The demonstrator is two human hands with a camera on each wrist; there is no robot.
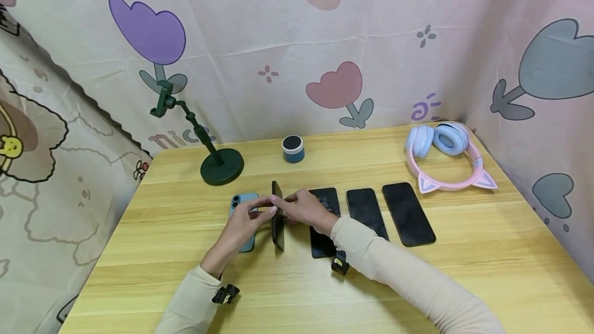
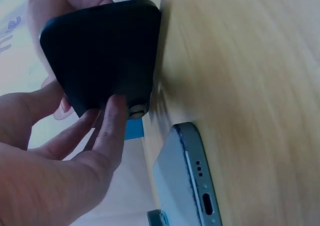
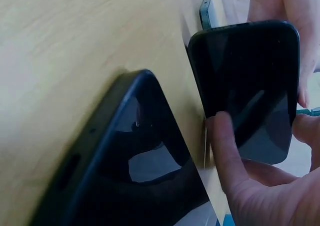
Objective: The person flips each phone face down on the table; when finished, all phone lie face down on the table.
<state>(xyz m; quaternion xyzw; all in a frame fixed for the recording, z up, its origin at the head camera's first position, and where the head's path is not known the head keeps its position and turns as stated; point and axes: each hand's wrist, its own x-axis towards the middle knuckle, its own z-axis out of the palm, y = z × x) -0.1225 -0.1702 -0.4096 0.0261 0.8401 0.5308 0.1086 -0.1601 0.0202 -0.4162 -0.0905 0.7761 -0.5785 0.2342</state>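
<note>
A black smartphone (image 1: 278, 231) stands on its long edge on the table, held between both hands. My left hand (image 1: 238, 228) grips its upper edge, fingers against the back near the camera lens (image 2: 136, 110). From the other side my right hand (image 1: 308, 207) pinches the same phone, with a finger on the dark screen (image 3: 255, 75) and the thumb at the edge. A light-blue phone (image 1: 237, 200) lies back up just left of it, partly covered by the left hand. Under the right hand and wrist lies another black phone (image 1: 320, 244), screen up.
Two more dark phones, a middle one (image 1: 364, 202) and a right one (image 1: 408, 214), lie screen up. Pink cat-ear headphones (image 1: 452, 185) rest at the back right. A small blue-and-white jar-like object (image 1: 293, 154) and a dark green phone stand (image 1: 221, 167) are along the back.
</note>
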